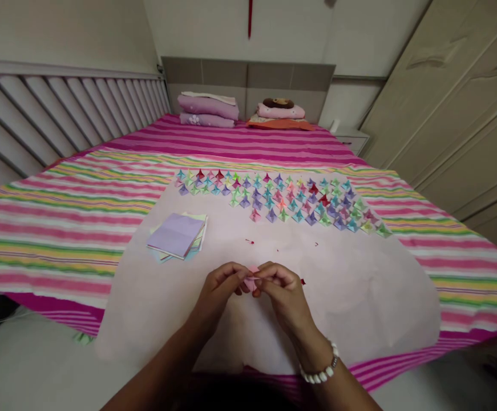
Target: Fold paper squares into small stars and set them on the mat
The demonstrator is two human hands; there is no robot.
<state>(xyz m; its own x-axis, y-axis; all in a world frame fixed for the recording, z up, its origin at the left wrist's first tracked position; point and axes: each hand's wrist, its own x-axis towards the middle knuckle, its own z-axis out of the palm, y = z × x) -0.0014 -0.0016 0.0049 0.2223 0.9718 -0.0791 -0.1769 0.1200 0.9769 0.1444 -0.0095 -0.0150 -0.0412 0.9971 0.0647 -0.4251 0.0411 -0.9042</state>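
My left hand (220,285) and my right hand (280,288) meet over a large pale paper sheet (359,285), both pinching a small pink folded paper piece (252,279) between their fingertips. My right wrist wears a white bead bracelet (320,371). A stack of coloured square papers (177,235), lilac on top, lies to the left of my hands. Beyond them, several small folded paper shapes (282,200) in many colours lie in rows across the far part of the sheet.
The sheet lies on a bed with a striped pink, green and yellow cover (60,222). Folded bedding and pillows (207,109) sit by the headboard. A slatted rail (60,108) runs on the left, a wardrobe (457,108) on the right. Tiny red scraps (250,242) dot the sheet.
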